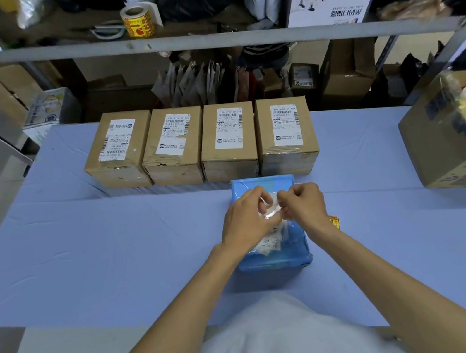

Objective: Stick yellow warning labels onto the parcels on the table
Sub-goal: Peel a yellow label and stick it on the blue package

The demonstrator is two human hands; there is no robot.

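Four brown parcels (pixel 229 143) side by side, white shipping slips on top, just behind the blue parcel (pixel 261 185), the rightmost one closest to its far edge. Blue parcel itself flat on the blue-covered table (pixel 100 254), right of the middle, its near edge short of the table's front edge. Above its top face, left hand (pixel 246 220) and right hand (pixel 303 206) knuckle to knuckle, fingers of both curled in, thumb and fingertips of each pinching a small glossy strip (pixel 273 212) between them. At the outer side of the right wrist, by the blue parcel's right edge, a scrap of yellow label (pixel 334 222); stuck to skin or lying on the parcel, impossible to tell. Left of the blue parcel, a wide stretch of cloth out to the table's left edge; right of it, a narrower stretch, then an open carton (pixel 448 146) holding crumpled yellow-and-white paper. Far behind and above the blue parcel, past the brown row, a roll of yellow labels (pixel 137 21) on a grey shelf (pixel 203 44).
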